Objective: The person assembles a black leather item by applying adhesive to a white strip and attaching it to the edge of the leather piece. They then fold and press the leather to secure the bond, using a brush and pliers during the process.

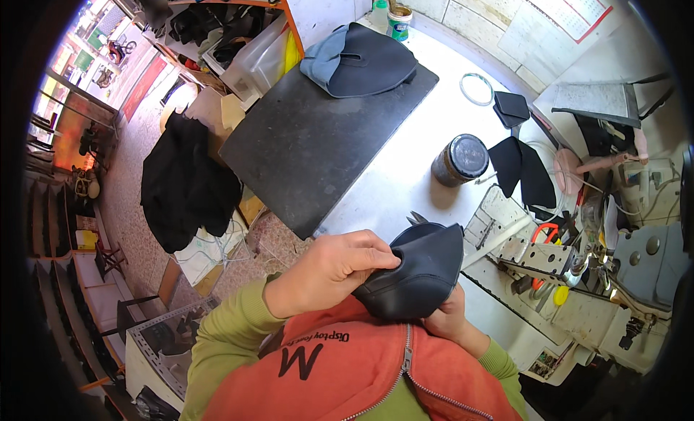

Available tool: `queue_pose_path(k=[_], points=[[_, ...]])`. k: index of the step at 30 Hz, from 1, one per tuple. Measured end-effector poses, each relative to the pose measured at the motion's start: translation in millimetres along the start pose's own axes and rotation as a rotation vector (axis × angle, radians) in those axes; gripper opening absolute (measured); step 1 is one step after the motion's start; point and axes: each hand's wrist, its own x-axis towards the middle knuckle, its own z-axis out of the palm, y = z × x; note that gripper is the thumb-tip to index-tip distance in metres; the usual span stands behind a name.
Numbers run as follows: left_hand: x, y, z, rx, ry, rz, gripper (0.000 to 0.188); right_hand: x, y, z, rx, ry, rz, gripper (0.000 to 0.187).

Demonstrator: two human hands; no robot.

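In front of my chest I hold a black leather shoe upper (423, 280), curved, with an opening near its top left. My left hand (329, 273) pinches the edge of that opening between thumb and bent fingers. Underneath, on the lower right side, my right hand (450, 316) grips the upper, its fingers largely hidden behind the leather. Narrow pointed metal tips (416, 218) show just past the upper's far edge; what they belong to is hidden. Another black upper (369, 63) with a blue-grey lining lies on the dark board (318, 146) farther off.
A dark lidded jar (463, 160) stands on the white table (405, 164). Right of it lie black cut pieces (522, 171) and a sewing machine (593, 312) with orange-handled scissors (543, 234) nearby. Black cloth (189, 182) hangs at left. Glue containers (398, 23) stand at the back wall.
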Motion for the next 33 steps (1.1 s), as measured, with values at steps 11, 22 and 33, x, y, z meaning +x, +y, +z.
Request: queue_pose_path(k=[11,22,33], points=[[-3,18,8,0.162,0.072,-0.008,0.032,14,-7,7,1.073,-0.033,0.867,0.019],[0,13,13,0.256,0.085,-0.031,0.043,-2,6,14,0.813,0.081,0.58,0.041],[-3,8,26,0.162,0.494,-0.016,0.024,-4,12,24,1.012,0.238,0.642,0.039]])
